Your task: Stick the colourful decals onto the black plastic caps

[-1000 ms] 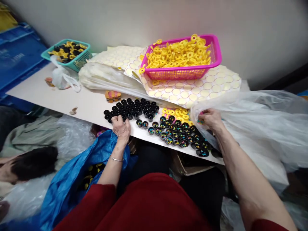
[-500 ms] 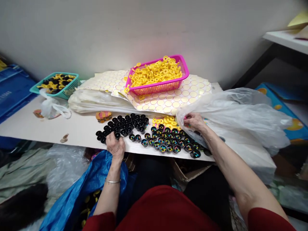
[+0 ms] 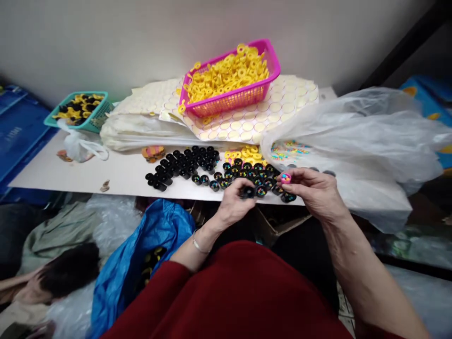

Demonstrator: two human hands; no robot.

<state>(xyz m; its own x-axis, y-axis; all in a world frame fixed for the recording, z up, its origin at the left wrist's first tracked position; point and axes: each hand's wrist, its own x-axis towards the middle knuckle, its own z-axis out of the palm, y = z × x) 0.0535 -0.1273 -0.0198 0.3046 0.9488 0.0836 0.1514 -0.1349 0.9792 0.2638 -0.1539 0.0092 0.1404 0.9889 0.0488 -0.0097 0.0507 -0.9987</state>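
Note:
My left hand (image 3: 233,203) is closed round a small black cup (image 3: 247,192), held over the table's front edge with its mouth toward me. Between the thumb and fingers of my right hand (image 3: 316,192) is a small pink cup (image 3: 286,178) with colourful beads in it. Beneath and behind both hands stand several black cups with coloured beads (image 3: 243,174). To their left is a group of black cups (image 3: 176,162) whose insides look dark. Yellow rings (image 3: 247,153) lie behind the filled cups. More loose beads (image 3: 291,149) show inside the clear plastic bag (image 3: 356,127) at right.
A pink basket (image 3: 229,101) heaped with yellow rings rests on sheets printed with circles (image 3: 293,96). At left are a teal basket (image 3: 100,117), a knotted white bag (image 3: 76,146) and an orange block (image 3: 153,153). A blue sack (image 3: 120,263) hangs below; a person (image 3: 60,278) is at lower left.
My left hand has moved right from the dark cups, bringing a black cup. My right hand has come out of the clear bag toward me with the pink cup of beads. The view has shifted.

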